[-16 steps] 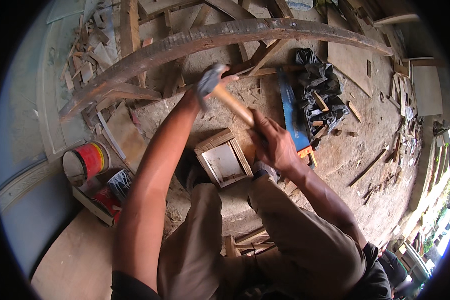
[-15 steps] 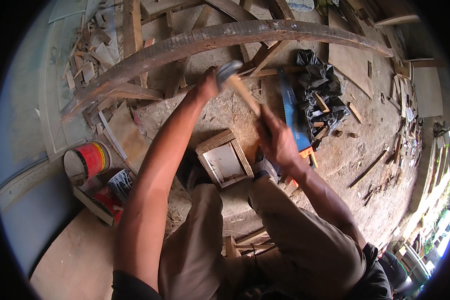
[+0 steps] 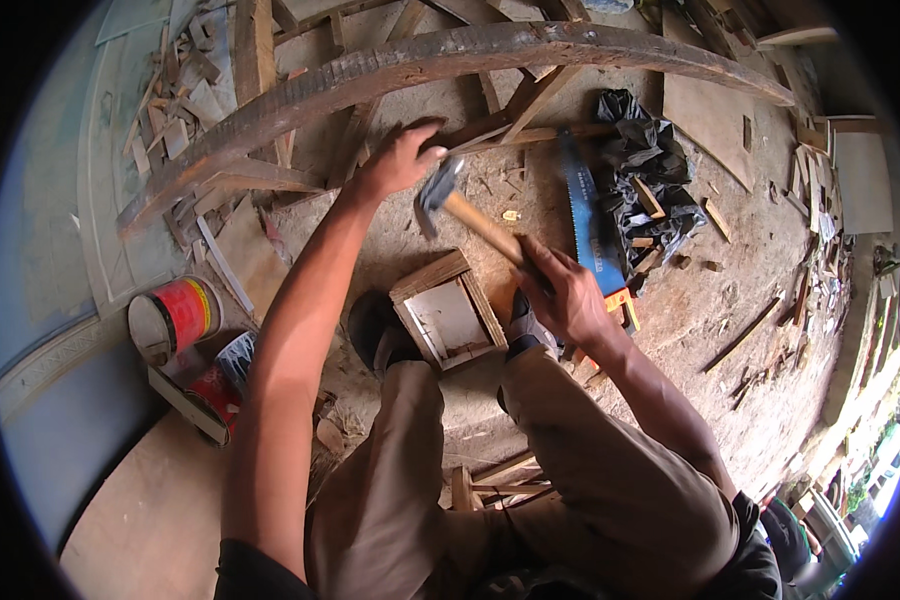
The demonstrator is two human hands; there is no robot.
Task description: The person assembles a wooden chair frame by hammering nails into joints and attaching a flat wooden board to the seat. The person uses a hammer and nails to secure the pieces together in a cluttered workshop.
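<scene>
One hammer | clamped in right hand | head near left hand, spread apart

I've got a pale blue-grey wall on my left, patterned moulding running along it. Floor is bare, brown, dusty; wood scraps heaped near the wall, more strewn right. Long timber beam spans the far side, bowed by my fisheye. I see blown-out daylight at the right rim, some greenery there. Top right corner reads dark.
</scene>
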